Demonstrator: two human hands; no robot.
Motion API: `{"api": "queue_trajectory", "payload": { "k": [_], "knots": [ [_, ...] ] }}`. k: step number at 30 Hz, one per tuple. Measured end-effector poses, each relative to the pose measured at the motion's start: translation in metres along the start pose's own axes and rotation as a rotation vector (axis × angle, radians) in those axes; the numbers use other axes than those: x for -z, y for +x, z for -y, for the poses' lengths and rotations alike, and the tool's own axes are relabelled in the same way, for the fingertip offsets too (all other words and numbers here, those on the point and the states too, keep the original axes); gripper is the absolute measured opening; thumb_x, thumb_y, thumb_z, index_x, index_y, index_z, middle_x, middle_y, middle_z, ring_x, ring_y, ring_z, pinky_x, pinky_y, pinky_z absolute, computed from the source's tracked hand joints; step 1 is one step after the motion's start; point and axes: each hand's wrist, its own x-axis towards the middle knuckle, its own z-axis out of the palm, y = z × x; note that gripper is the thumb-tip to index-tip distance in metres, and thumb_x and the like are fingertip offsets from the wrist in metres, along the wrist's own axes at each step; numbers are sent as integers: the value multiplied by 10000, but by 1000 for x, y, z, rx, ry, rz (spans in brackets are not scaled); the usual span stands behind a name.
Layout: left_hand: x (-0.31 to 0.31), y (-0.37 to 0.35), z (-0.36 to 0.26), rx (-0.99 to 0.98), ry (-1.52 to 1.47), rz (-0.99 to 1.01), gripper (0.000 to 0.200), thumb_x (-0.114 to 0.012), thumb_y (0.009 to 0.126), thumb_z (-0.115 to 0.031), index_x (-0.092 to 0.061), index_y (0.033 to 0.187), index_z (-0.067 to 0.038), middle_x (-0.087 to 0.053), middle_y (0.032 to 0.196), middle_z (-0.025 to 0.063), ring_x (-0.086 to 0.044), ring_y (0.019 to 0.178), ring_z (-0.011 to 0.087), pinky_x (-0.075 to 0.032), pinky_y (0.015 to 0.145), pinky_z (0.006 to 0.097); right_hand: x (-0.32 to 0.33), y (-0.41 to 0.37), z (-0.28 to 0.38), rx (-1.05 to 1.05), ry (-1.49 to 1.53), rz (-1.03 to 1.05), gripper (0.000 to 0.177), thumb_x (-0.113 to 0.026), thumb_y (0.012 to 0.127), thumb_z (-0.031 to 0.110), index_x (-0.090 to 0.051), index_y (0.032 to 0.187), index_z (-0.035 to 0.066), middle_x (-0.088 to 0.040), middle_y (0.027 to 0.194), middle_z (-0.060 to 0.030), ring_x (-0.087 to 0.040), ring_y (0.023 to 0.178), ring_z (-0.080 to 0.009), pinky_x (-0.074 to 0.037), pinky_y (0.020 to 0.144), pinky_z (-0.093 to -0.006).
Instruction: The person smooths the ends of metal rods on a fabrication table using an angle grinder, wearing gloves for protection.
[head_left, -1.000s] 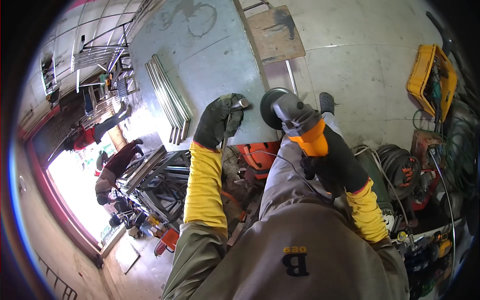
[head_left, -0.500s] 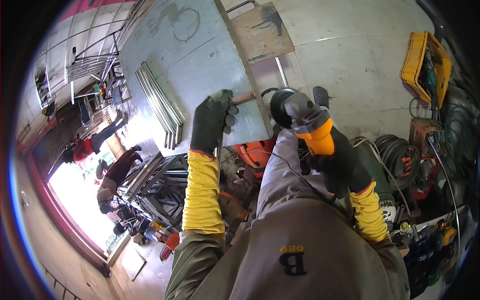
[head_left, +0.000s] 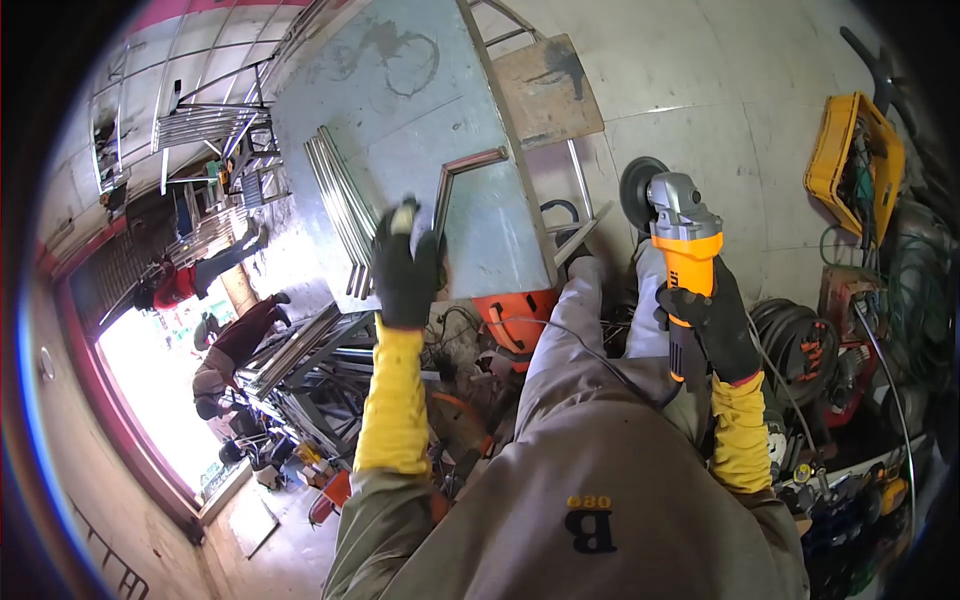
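My gloved right hand (head_left: 715,325) is wrapped round the orange and grey angle grinder (head_left: 687,240), whose dark disc (head_left: 640,194) points away from me beyond the table's right side. Over the near part of the metal table (head_left: 400,120) is my gloved left hand (head_left: 408,265), slightly blurred; whether it holds anything cannot be made out. An L-shaped metal piece (head_left: 474,160) lies on the table just right of that hand. To its left rests a row of several metal bars (head_left: 340,210).
A brown stool (head_left: 548,90) stands beyond the table. On the right are a yellow crate (head_left: 828,150) and coiled hoses (head_left: 795,330). An orange container (head_left: 512,318) sits under the table edge. Metal stock (head_left: 300,360) and two people are at the left.
My left hand has let go of the L-shaped metal piece and moved left. My right hand has brought the grinder right, away from the table, and turned it more upright in view.
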Motion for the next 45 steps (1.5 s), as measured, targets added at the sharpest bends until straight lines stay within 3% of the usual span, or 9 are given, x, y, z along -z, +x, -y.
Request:
{"api": "queue_trajectory", "payload": {
  "k": [4,12,17,18,20,28,32,36,45],
  "knots": [
    [13,-111,3,119,-57,225,688,-807,854,-127,-592,1506,-92,-631,1369,234,-617,1253,448,-522,1042,517,1,3,0,-36,8,-50,597,-778,961,391,-561,1384,31,-691,948,-56,-685,815,-138,-595,762,-311],
    [-29,-195,17,184,23,190,506,-755,917,-104,-668,1414,-81,-680,1217,197,-666,1052,439,-553,865,525,5,27,-14,-119,11,-50,499,-800,923,271,-586,1306,34,-677,871,-54,-690,704,-164,-622,702,-337],
    [49,-155,-40,701,-693,314,388,-664,961,-4,-694,1347,-22,-685,914,54,-654,786,142,-543,716,308,-7,20,-2,-118,5,-30,541,-784,956,295,-553,1370,34,-674,917,-73,-692,724,-179,-614,693,-341],
    [62,-150,-48,412,-528,112,422,-661,962,22,-665,1382,-19,-686,893,20,-651,783,103,-549,712,284,-7,19,0,-117,-5,-33,541,-784,956,295,-553,1370,34,-674,917,-73,-692,724,-179,-614,693,-341],
    [97,-149,-51,738,-938,82,482,-631,954,71,-622,1429,-7,-699,940,11,-678,815,129,-562,739,273,-9,19,-2,-75,29,-8,575,-794,968,328,-538,1394,39,-670,937,-74,-693,736,-183,-615,705,-344],
    [73,-90,53,507,-1032,-557,300,-662,1084,-145,-635,1361,-34,-663,1354,158,-695,1159,282,-649,917,439,-18,17,5,-77,26,-20,590,-810,940,331,-533,1385,61,-677,941,-78,-710,746,-187,-607,672,-335],
    [59,-52,81,571,-1841,-543,312,-616,1120,-322,-660,1354,-120,-644,1417,107,-582,1379,367,-497,1136,678,-18,12,0,-62,34,-36,618,-811,928,288,-528,1425,54,-675,950,-69,-698,765,-184,-609,701,-340],
    [16,-28,95,744,-1948,-522,324,-605,1111,-197,-575,1431,-161,-657,1288,110,-605,1319,376,-499,1120,667,-22,9,0,-72,38,-10,565,-809,958,331,-555,1358,23,-661,949,-59,-678,784,-157,-620,751,-342],
    [62,-35,44,306,-1677,-248,467,-662,1087,-181,-484,1502,-64,-758,1196,134,-721,1207,363,-550,1085,643,-27,4,12,-210,170,34,589,-797,905,306,-586,1368,9,-700,1009,-105,-721,785,-195,-630,720,-359]
  ]
}}
